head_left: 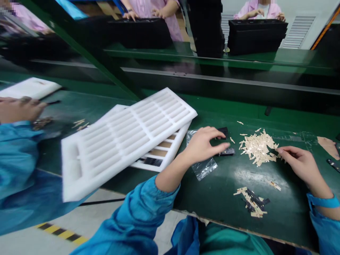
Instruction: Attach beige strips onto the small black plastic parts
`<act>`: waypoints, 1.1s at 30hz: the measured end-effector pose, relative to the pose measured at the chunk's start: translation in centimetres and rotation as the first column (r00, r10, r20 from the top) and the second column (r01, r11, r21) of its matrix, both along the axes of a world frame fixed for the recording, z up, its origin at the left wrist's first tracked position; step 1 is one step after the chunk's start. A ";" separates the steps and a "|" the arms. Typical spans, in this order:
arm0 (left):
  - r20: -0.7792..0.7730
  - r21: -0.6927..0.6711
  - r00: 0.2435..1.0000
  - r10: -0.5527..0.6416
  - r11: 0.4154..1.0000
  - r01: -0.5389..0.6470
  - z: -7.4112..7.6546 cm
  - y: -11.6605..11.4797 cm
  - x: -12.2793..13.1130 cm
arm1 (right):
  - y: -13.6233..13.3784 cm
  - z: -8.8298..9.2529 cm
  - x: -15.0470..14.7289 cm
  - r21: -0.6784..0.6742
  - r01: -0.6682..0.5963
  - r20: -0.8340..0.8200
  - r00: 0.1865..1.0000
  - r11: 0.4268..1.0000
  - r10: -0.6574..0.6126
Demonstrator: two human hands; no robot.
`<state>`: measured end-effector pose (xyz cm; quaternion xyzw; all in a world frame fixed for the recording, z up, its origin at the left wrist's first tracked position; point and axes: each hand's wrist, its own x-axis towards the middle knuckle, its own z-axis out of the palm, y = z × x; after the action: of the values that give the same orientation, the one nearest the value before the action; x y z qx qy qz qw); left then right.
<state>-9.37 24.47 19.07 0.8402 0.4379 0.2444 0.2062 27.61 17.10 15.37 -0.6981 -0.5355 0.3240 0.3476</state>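
Here the left hand (204, 143) hovers over two small black parts (225, 141) on the green bench (233, 209), fingers spread and curved down, their tips touching or nearly touching the parts; whether it grips one I cannot tell. One part lies just beyond the fingertips, the other just under them. A clear bag (203, 166) lies flat beneath the wrist, partly covered by the hand.

The right hand (300, 163) rests on the bench to the right, fingers loosely bent, with thumb and forefinger pinched together at the edge of a pile of pale slips (257, 145). What sits between the fingertips is too small to make out. The pile lies between the two hands, nearer the right one.

Closer to the person, a smaller heap (252, 202) of pale slips mixed with dark pieces lies on the bench, well apart from both hands.

To the left, a white foam tray (127, 138) with long slots lies tilted across a second tray (164, 152), whose slots hold a dark part and brown strips. A co-worker's hand (18, 109) in a blue sleeve reaches in at the far left, near another white tray (29, 88). Beyond the conveyor, people in pink stand at stacks of black trays (255, 35).
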 end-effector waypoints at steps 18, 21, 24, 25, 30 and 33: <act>-0.280 -0.110 0.960 0.020 0.993 -0.052 -1.4 2.9 -0.1 | 0.2 -0.1 0.1 -0.016 -0.015 0.027 0.999 1.000 0.016; -0.260 -0.136 0.965 -0.025 0.991 -0.011 -1.3 2.7 0.0 | 0.1 -0.3 0.3 -0.026 -0.019 0.024 1.000 0.999 0.019; -0.221 -0.168 0.974 -0.053 0.986 0.015 -1.1 2.4 -0.1 | 0.1 -0.3 0.4 -0.034 -0.012 0.025 1.000 0.999 0.013; -0.200 -0.186 0.978 -0.059 0.982 0.021 -1.0 2.3 -0.2 | 0.1 -0.3 0.4 -0.033 -0.010 0.027 1.000 0.999 0.011; -0.095 -0.252 0.994 -0.059 0.967 0.034 -0.8 2.4 -1.6 | 0.1 0.0 0.2 -0.055 -0.004 0.028 1.000 0.998 0.006; 0.128 -0.204 0.991 0.045 0.979 -0.019 1.0 1.9 -1.6 | 0.1 0.1 0.2 -0.079 0.009 0.028 1.000 0.997 -0.006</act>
<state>-11.01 26.42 20.11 0.7898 0.4593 0.2571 0.3150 27.78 17.24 15.48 -0.7178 -0.5243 0.3342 0.3134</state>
